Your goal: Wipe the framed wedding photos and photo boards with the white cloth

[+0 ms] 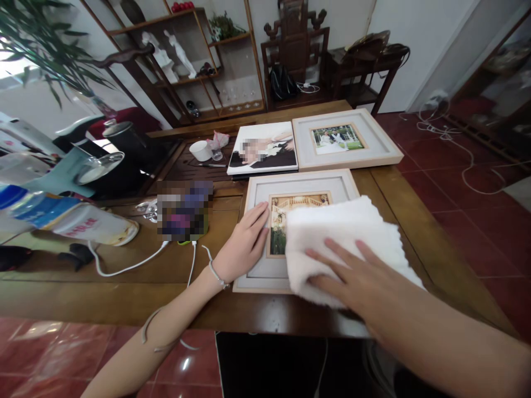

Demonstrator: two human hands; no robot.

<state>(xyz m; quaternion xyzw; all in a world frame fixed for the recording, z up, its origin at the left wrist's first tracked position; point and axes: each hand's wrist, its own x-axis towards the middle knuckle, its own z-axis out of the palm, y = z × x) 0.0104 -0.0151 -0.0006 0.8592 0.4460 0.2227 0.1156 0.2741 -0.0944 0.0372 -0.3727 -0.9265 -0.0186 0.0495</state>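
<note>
A light wooden picture frame [260, 271] with a wide pale mat lies flat on the table in front of me. Part of its small photo [276, 232] shows a stairway and greenery. My left hand [245, 243] is open, its fingers stretched along the frame's left side. Over the frame's right part lies a folded white cloth [332, 221], fluffy with a wavy edge. My right hand [340, 276] holds this cloth from above, fingers spread and pressed into it. The cloth hides the frame's right side and part of the photo.
Behind are a second framed photo [385, 141] and a white-edged photo panel [265, 160]. On the left stand a plastic bottle [97, 224], charging cables [120, 273], a dark pot [124, 138] and a white cup [201, 150]. The wooden table's [468, 287] right edge drops to red floor tiles.
</note>
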